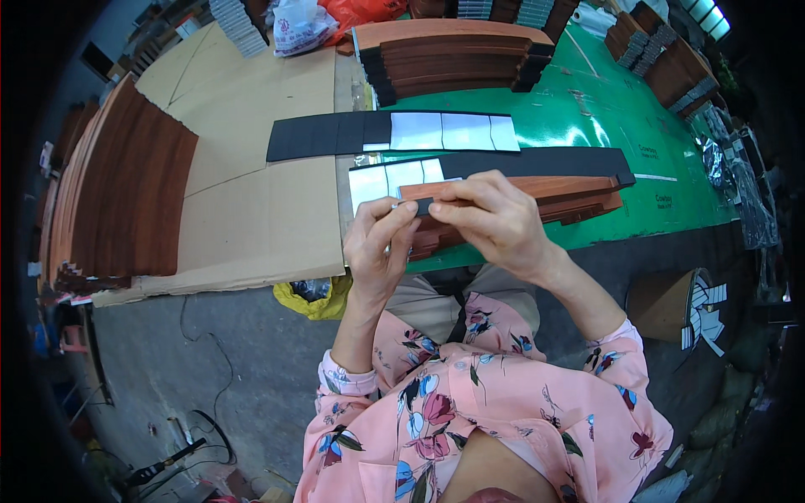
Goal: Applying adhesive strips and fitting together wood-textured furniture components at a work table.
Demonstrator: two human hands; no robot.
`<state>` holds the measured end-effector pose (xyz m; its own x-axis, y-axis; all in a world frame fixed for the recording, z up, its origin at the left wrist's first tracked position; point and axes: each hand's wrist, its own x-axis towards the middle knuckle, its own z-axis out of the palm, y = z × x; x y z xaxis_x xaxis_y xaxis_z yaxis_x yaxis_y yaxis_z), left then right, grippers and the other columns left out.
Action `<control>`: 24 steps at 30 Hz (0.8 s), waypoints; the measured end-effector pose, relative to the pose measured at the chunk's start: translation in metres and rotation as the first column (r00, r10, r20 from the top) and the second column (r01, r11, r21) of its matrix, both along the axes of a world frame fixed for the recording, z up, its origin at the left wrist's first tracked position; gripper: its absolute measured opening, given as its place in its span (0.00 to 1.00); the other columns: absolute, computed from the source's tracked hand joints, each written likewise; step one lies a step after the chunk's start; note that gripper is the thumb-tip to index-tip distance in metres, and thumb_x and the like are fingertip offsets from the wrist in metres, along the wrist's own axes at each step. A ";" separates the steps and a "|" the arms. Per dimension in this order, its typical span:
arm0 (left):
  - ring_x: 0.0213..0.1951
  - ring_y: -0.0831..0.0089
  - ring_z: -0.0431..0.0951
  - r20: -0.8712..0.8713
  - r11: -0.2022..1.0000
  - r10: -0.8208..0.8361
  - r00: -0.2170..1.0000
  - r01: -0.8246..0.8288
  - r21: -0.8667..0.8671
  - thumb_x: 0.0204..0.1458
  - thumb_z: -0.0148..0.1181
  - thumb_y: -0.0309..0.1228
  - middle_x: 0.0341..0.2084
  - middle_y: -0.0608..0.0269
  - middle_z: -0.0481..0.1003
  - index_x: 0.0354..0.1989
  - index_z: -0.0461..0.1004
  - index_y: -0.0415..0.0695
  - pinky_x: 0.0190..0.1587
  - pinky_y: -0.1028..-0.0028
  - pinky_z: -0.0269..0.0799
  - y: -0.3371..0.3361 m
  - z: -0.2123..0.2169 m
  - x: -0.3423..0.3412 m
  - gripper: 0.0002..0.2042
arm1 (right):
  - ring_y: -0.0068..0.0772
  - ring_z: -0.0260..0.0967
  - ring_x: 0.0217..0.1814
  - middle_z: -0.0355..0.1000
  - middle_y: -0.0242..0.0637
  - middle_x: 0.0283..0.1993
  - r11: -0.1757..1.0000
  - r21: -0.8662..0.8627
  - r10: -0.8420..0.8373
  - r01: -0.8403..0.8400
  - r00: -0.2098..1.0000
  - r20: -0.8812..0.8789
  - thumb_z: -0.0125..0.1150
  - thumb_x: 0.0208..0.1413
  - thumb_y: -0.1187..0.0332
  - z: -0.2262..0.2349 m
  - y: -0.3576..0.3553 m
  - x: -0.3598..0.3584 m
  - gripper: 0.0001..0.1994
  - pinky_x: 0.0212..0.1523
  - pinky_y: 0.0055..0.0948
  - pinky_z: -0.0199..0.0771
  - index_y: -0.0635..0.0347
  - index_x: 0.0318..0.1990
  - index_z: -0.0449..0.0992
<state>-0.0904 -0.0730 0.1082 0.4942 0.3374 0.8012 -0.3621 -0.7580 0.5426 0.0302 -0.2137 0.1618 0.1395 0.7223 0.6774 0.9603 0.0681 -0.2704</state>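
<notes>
A small black foam-like pad point(424, 206) is pinched between the fingertips of my left hand point(379, 243) and my right hand point(501, 220). Both hands are closed on it, just above the near end of a stack of reddish-brown wooden boards point(579, 197). Some boards have black ends, seen at the stack's right. Whether the pad touches the top board I cannot tell. Behind my hands lies a black strip point(549, 162) with white backing pieces point(394, 178) at its left. Farther back is a second black strip point(327, 137), with white backing sheets point(457, 132) on its right half.
A curved stack of boards point(457, 59) stands at the back, another large stack point(126, 184) at the left. Brown cardboard point(251, 210) and a green sheet point(604, 109) cover the table. Below its edge are a yellow bag point(323, 302) and a cardboard box point(667, 303); a cable point(220, 369) crosses the floor.
</notes>
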 end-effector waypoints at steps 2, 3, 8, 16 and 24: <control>0.31 0.67 0.74 -0.021 0.998 0.025 0.999 -0.024 0.052 0.43 0.62 0.15 0.31 0.55 0.73 0.43 0.71 0.42 0.32 0.74 0.69 -0.001 0.003 -0.001 0.17 | 0.35 0.69 0.37 0.72 0.30 0.38 1.000 0.016 -0.023 0.023 1.000 0.010 0.64 0.38 0.74 0.000 -0.001 -0.005 0.14 0.34 0.29 0.73 0.54 0.37 0.78; 0.31 0.67 0.74 -0.018 0.998 0.024 1.000 -0.023 0.061 0.43 0.62 0.15 0.31 0.55 0.73 0.43 0.71 0.42 0.32 0.74 0.69 -0.003 0.003 0.001 0.17 | 0.35 0.69 0.37 0.72 0.30 0.38 0.999 0.025 -0.024 0.024 1.000 0.013 0.64 0.38 0.74 0.002 -0.002 -0.004 0.14 0.34 0.29 0.73 0.54 0.37 0.78; 0.30 0.69 0.72 -0.104 0.995 0.084 0.991 -0.078 0.059 0.45 0.63 0.18 0.29 0.56 0.71 0.35 0.69 0.40 0.33 0.74 0.68 -0.011 0.012 0.000 0.11 | 0.40 0.69 0.44 0.71 0.36 0.43 0.998 0.038 -0.059 0.059 0.998 -0.017 0.63 0.42 0.76 0.020 -0.030 0.017 0.13 0.41 0.33 0.72 0.56 0.39 0.77; 0.31 0.75 0.68 -0.204 0.887 -0.058 0.977 -0.043 -0.461 0.47 0.60 0.23 0.27 0.62 0.68 0.33 0.68 0.39 0.36 0.76 0.64 -0.019 0.030 0.005 0.08 | 0.24 0.67 0.41 0.71 0.36 0.42 0.779 0.128 -0.439 0.614 0.680 -0.587 0.53 0.59 0.68 0.017 -0.160 0.110 0.13 0.41 0.23 0.68 0.62 0.49 0.73; 0.28 0.68 0.69 -0.682 0.938 0.050 0.730 -0.269 -0.220 0.61 0.42 0.46 0.29 0.56 0.71 0.45 0.72 0.37 0.33 0.70 0.65 -0.011 0.029 -0.030 0.23 | 0.21 0.60 0.23 0.63 0.31 0.18 0.773 -0.466 -0.612 0.430 0.316 -0.725 0.44 0.62 0.48 -0.023 -0.206 0.150 0.25 0.27 0.22 0.60 0.66 0.34 0.74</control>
<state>-0.1202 -0.0835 0.1370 0.7737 0.6161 0.1478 0.2807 -0.5424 0.7918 0.1801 -0.4197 0.1392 0.9275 0.3619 -0.0937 0.1041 -0.4908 -0.8651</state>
